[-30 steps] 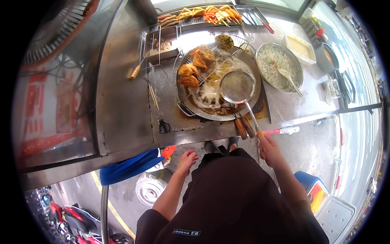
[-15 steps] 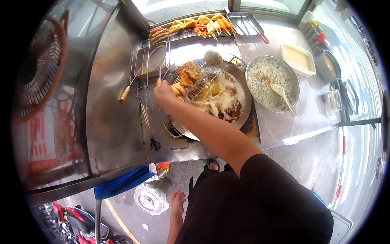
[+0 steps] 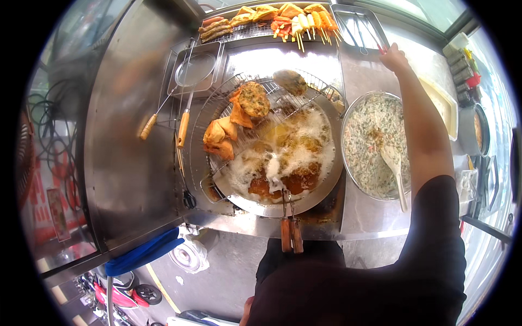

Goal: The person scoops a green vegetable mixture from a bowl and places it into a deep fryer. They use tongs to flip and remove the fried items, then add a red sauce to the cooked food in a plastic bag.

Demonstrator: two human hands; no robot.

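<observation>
My right hand (image 3: 392, 57) reaches far right, its fingers closed at the red handle (image 3: 383, 50) of a metal utensil whose kind I cannot make out. Beneath the handle is a shallow metal tray (image 3: 336, 10) holding thin metal tools. Of my left hand (image 3: 248, 311) only a sliver shows at the lower edge, fingers hidden. Oil bubbles in a wide wok (image 3: 326, 187) in the middle. Two wooden handles (image 3: 291, 234) stick out over its near rim. On a wire rack (image 3: 266, 87) above the wok lie round browned fritters (image 3: 254, 99) and golden fried pieces (image 3: 220, 133).
Right of the wok stands a metal bowl of pale, green-flecked mixture (image 3: 375, 157) with a spatula (image 3: 392, 160). Skewers and fried pieces (image 3: 304, 24) line the back rack. A strainer with a wooden handle (image 3: 184, 129) lies left, and a blue cloth (image 3: 144, 252) hangs at the counter's front.
My right hand has let go of the wooden-handled strainer at the left and swung across to the red handle at the back right. My left hand has nearly left the view.
</observation>
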